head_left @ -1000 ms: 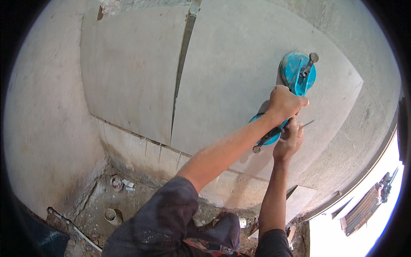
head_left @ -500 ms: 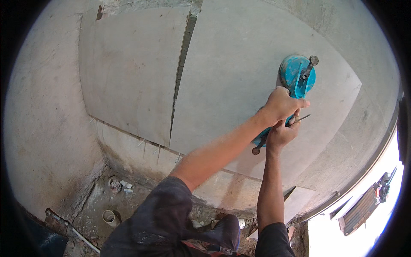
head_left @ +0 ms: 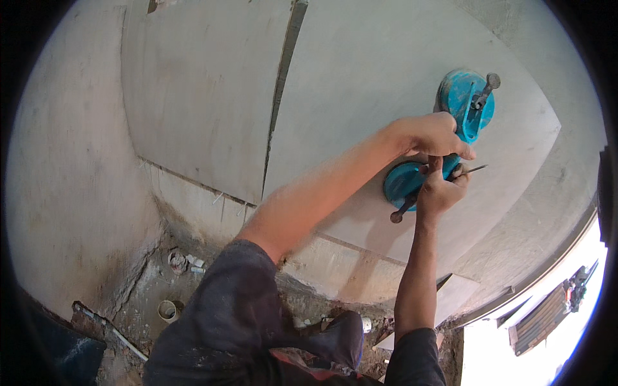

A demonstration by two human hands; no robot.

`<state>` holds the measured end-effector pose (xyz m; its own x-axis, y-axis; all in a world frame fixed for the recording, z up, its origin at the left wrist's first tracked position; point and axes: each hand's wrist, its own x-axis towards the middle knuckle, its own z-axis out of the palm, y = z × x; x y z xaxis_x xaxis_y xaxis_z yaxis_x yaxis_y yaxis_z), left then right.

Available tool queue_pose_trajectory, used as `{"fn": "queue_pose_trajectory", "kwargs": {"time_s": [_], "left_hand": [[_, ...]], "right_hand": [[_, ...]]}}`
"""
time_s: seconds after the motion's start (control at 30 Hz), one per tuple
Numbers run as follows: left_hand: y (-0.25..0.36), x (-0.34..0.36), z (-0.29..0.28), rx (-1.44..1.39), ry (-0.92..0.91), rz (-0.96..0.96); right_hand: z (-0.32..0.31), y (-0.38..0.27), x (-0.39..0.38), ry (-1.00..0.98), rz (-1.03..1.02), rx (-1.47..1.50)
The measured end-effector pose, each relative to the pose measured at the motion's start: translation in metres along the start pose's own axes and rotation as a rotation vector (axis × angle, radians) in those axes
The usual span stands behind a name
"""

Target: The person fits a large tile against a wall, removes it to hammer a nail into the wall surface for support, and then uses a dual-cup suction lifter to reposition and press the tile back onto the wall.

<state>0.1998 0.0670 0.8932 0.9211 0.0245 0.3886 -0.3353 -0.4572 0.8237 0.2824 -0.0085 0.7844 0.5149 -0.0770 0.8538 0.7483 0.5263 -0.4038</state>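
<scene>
Left grip (head_left: 439,136) holds the blue round-cupped suction lifter (head_left: 458,93) at two o'clock, cups against the big flat grey slab (head_left: 360,83); right grip (head_left: 443,192), at six from it, pinches a thin dark stick (head_left: 477,169). Steadying the slab looks like the step; next needs gentle pushing.

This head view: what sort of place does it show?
Probably a room under renovation: large grey panels on the wall, a blue suction lifter on one, and a rough, debris-strewn floor.
</scene>
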Motion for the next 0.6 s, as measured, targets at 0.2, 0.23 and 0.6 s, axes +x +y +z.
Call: {"fn": "queue_pose_trajectory", "kwargs": {"time_s": [0.2, 0.23, 0.6], "left_hand": [[0.031, -0.028, -0.059, 0.806, 0.088, 0.306], [0.035, -0.031, -0.076, 0.893, 0.219, 0.379], [-0.06, -0.223, -0.177, 1.049, 1.219, 0.157]], "right_hand": [[0.015, -0.004, 0.0, 0.034, 0.053, 0.014], [0.01, -0.003, 0.002, 0.027, 0.01, -0.011], [0.006, 0.0, 0.004, -0.032, 0.032, 0.054]]}}
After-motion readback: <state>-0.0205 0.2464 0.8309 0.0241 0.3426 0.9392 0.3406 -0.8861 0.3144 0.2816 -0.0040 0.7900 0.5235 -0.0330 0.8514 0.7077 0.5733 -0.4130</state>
